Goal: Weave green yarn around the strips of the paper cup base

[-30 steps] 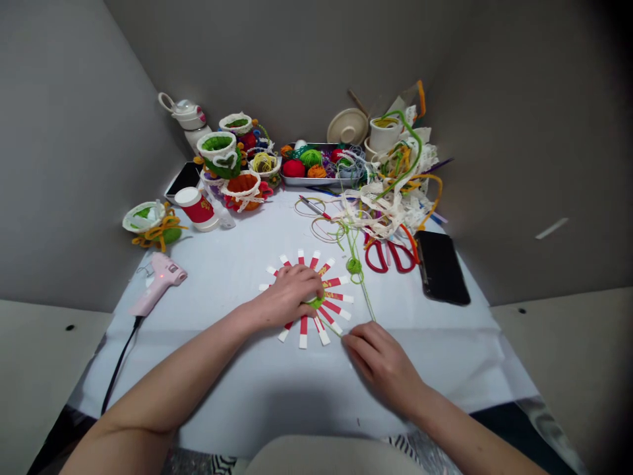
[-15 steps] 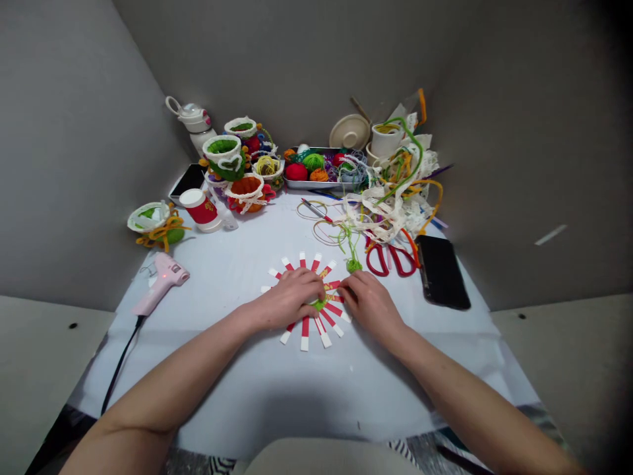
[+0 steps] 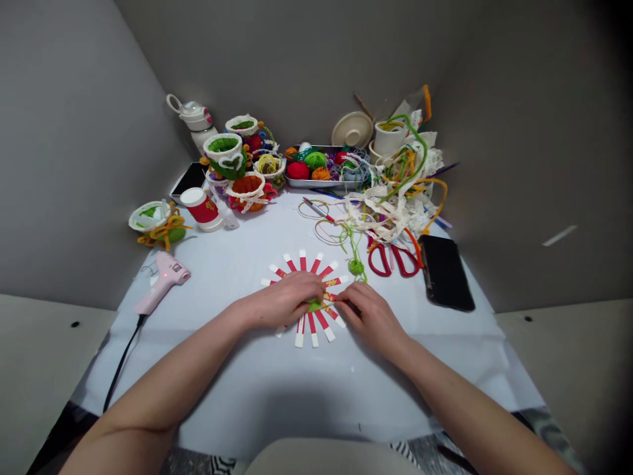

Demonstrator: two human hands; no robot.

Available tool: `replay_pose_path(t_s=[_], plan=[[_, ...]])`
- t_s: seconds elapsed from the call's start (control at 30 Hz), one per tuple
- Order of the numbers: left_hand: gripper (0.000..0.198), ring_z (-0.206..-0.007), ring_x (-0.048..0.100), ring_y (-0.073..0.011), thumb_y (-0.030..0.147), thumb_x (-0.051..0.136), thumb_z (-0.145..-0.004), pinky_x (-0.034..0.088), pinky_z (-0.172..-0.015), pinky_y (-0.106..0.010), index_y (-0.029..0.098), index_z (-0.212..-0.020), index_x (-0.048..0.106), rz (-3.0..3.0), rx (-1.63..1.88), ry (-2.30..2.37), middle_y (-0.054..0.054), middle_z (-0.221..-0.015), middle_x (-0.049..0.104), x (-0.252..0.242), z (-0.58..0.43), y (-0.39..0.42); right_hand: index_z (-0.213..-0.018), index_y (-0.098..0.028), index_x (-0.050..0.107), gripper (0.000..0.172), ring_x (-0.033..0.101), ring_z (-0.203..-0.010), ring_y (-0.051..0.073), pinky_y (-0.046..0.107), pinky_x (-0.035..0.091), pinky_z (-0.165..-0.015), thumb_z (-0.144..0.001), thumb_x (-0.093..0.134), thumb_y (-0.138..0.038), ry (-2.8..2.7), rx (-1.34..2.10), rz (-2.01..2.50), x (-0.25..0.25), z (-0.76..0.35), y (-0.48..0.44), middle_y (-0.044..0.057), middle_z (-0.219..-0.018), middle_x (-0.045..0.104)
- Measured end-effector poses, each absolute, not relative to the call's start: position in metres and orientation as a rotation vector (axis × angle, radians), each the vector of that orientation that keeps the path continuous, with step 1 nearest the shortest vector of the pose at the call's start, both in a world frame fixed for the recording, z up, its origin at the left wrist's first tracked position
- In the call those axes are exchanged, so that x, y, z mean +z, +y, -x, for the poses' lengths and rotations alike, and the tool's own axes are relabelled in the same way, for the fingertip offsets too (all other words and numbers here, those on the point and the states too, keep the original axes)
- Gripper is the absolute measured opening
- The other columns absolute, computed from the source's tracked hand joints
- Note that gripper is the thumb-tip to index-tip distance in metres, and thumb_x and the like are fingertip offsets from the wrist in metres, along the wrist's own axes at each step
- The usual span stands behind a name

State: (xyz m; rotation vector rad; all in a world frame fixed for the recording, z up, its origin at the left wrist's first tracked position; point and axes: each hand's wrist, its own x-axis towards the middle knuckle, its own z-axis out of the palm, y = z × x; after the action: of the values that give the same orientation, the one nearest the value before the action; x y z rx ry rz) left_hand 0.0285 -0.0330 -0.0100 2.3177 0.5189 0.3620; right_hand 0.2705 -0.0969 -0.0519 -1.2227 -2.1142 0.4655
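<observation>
A paper cup cut into strips [image 3: 315,328] lies spread like a sunburst on the table, red with white tips. Green yarn [image 3: 315,305] shows around its middle. My left hand [image 3: 291,297] rests over the centre, its fingers curled onto the cup and hiding part of it. At the right side of the strips, my right hand [image 3: 368,310] pinches a thin strand of the green yarn with thumb and forefinger. A small green yarn ball [image 3: 355,266] lies just beyond that hand, with a loose strand trailing from it.
A pink glue gun [image 3: 165,280] lies at left near a red paper cup [image 3: 202,206]. Yarn-covered cups [image 3: 223,158] stand behind. Yarn balls fill a metal tray [image 3: 324,185]. Red-handled scissors [image 3: 380,260], a phone [image 3: 448,272] and tangled lace [image 3: 390,208] are at right.
The strip sunburst has turned clockwise under my left hand. My right hand has shifted slightly nearer to me, and the yarn's loose strand by the ball shows more.
</observation>
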Motion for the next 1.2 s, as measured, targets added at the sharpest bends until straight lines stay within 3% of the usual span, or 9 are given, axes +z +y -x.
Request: replay_pose_path(t_s=[0.2, 0.43, 0.67, 0.83, 1.07, 1.2], plan=[[0.009, -0.112, 0.061, -0.0240, 0.012, 0.058, -0.099, 0.052, -0.099, -0.042, 0.019, -0.092, 0.059, -2.294, 0.380, 0.601, -0.010, -0.112, 0.065, -0.021, -0.035, -0.036, -0.092, -0.019, 0.065, 0.013, 0.060, -0.081, 0.020, 0.033, 0.050, -0.073, -0.103, 0.058, -0.017, -2.147, 0.430, 1.218, -0.048, -0.276, -0.114, 0.005, -0.086, 0.065], [0.015, -0.115, 0.059, -0.0238, 0.015, 0.057, -0.102, 0.050, -0.102, -0.042, 0.019, -0.111, 0.068, -2.303, 0.397, 0.546, -0.011, -0.118, 0.065, -0.025, -0.034, -0.035, -0.100, -0.019, 0.066, 0.013, 0.061, -0.082, 0.021, 0.034, 0.052, -0.075, -0.103, 0.056, -0.013, -2.164, 0.347, 1.178, -0.051, -0.284, -0.146, 0.006, -0.089, 0.067], [0.017, -0.116, 0.058, -0.0241, 0.016, 0.057, -0.103, 0.049, -0.103, -0.041, 0.019, -0.109, 0.072, -2.335, 0.382, 0.516, -0.011, -0.120, 0.064, -0.028, -0.032, -0.034, -0.102, -0.019, 0.067, 0.013, 0.060, -0.082, 0.021, 0.035, 0.052, -0.074, -0.102, 0.056, -0.012, -2.176, 0.302, 1.193, -0.057, -0.286, -0.160, 0.007, -0.089, 0.067], [0.022, -0.124, 0.054, -0.0271, 0.015, 0.056, -0.103, 0.043, -0.108, -0.049, 0.025, -0.111, 0.074, -2.438, 0.328, 0.519, -0.009, -0.126, 0.064, -0.031, -0.033, -0.036, -0.099, -0.018, 0.066, 0.010, 0.059, -0.082, 0.020, 0.035, 0.051, -0.075, -0.102, 0.058, -0.012, -2.115, 0.290, 1.217, -0.055, -0.282, -0.159, 0.006, -0.087, 0.065], [0.024, -0.128, 0.051, -0.0268, 0.012, 0.054, -0.101, 0.044, -0.109, -0.046, 0.022, -0.119, 0.067, -2.392, 0.341, 0.605, -0.012, -0.136, 0.056, -0.026, -0.034, -0.041, -0.096, -0.019, 0.068, 0.013, 0.059, -0.081, 0.021, 0.036, 0.050, -0.073, -0.102, 0.057, -0.014, -2.183, 0.301, 1.209, -0.054, -0.282, -0.160, 0.007, -0.087, 0.065], [0.035, -0.122, 0.050, -0.0311, 0.020, 0.069, -0.094, 0.045, -0.106, -0.050, 0.022, -0.128, 0.061, -2.385, 0.291, 0.847, -0.013, -0.132, 0.053, -0.023, -0.030, -0.042, -0.092, -0.019, 0.069, 0.018, 0.059, -0.082, 0.021, 0.037, 0.050, -0.073, -0.103, 0.055, -0.015, -2.189, 0.326, 1.251, -0.054, -0.281, -0.161, 0.008, -0.089, 0.065]])
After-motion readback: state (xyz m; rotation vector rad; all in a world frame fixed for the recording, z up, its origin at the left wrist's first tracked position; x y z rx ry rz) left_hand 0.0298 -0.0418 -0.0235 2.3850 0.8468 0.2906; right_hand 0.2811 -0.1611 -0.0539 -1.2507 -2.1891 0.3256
